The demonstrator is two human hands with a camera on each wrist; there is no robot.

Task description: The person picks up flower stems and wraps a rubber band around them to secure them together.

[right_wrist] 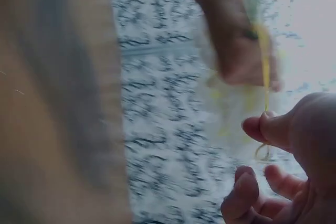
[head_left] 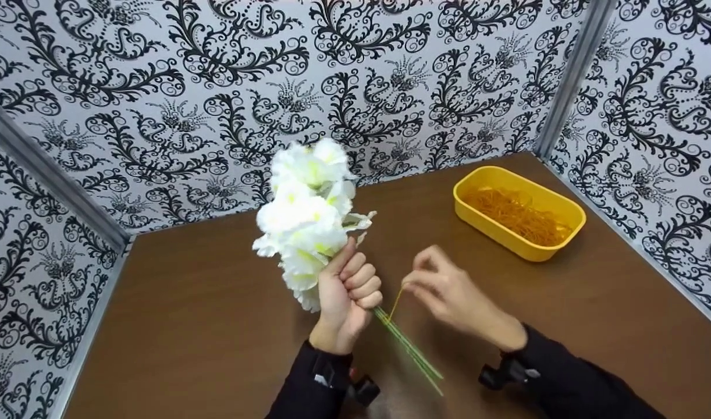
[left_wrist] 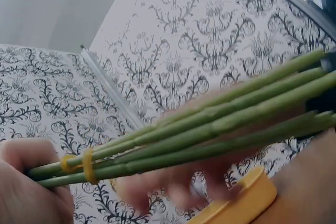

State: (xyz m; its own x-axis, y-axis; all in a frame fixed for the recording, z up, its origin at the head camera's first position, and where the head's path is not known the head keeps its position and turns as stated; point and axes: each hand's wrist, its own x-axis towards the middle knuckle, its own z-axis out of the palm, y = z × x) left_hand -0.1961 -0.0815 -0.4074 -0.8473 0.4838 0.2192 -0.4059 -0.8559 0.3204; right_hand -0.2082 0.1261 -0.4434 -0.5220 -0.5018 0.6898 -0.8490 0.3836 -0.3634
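White artificial flowers stand in a bunch above my left hand, whose fingers wrap round the green stems just under the blooms. Below that fist the stems slant down to the right, their ends slightly spread. A yellow rubber band loops round them close to the fist in the left wrist view. My right hand pinches the band's free part between thumb and forefinger and pulls it taut away from the stems. In the right wrist view a small loop of the band pokes out past the pinch.
A yellow plastic tub sits at the back right of the brown table. Many loose rubber bands lie in it. Patterned black-and-white walls enclose the table at the back and both sides.
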